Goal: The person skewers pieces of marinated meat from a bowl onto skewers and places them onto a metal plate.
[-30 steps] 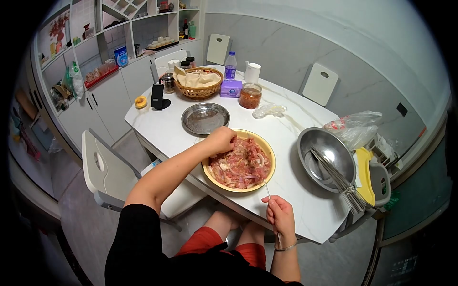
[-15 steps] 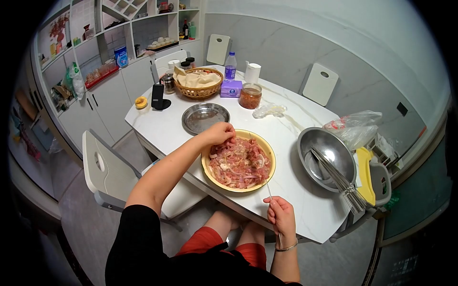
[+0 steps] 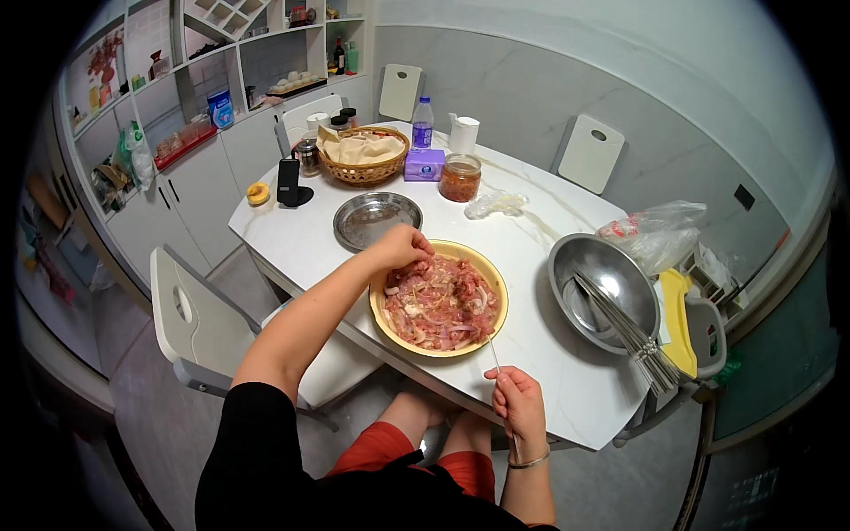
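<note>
A yellow bowl (image 3: 375, 317) at the table's near edge holds raw sliced meat (image 3: 443, 305) mixed with pale onion strips. Over the bowl's upper left side, my left hand (image 3: 403, 249) has its fingertips pinched together on a piece of meat, partly hidden by the fingers. My right hand (image 3: 518, 403) is closed around a thin metal skewer (image 3: 494, 352) in front of the bowl. The skewer slants up toward the bowl's lower right rim, and its lower end passes below the hand along the wrist.
Right of the bowl, a large steel basin (image 3: 575, 257) carries a bundle of metal skewers (image 3: 624, 332). A round metal plate (image 3: 376, 221) lies behind the bowl. Farther back stand a wicker basket (image 3: 363, 173), a jar (image 3: 459, 181), a tissue box (image 3: 424, 165) and a bottle (image 3: 422, 124).
The view has shifted slightly. Both hands keep nearly the same places, the left pinching at the meat and the right holding the skewer.
</note>
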`<control>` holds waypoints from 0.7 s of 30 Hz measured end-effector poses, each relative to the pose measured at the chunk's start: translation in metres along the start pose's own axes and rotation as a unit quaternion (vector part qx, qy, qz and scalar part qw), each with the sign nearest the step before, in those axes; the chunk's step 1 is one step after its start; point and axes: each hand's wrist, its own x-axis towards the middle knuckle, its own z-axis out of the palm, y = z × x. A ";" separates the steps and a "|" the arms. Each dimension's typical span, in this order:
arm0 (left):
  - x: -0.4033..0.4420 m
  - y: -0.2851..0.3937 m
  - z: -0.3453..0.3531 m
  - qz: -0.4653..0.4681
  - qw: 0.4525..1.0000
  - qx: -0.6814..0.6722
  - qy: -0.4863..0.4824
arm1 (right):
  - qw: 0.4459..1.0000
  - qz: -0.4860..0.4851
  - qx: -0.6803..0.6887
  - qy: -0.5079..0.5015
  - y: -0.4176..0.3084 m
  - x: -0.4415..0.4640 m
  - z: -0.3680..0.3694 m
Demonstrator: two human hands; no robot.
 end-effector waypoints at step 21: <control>-0.002 -0.007 0.009 -0.074 0.960 -0.269 -0.034 | 0.999 0.027 -0.012 -0.022 0.003 -0.004 0.002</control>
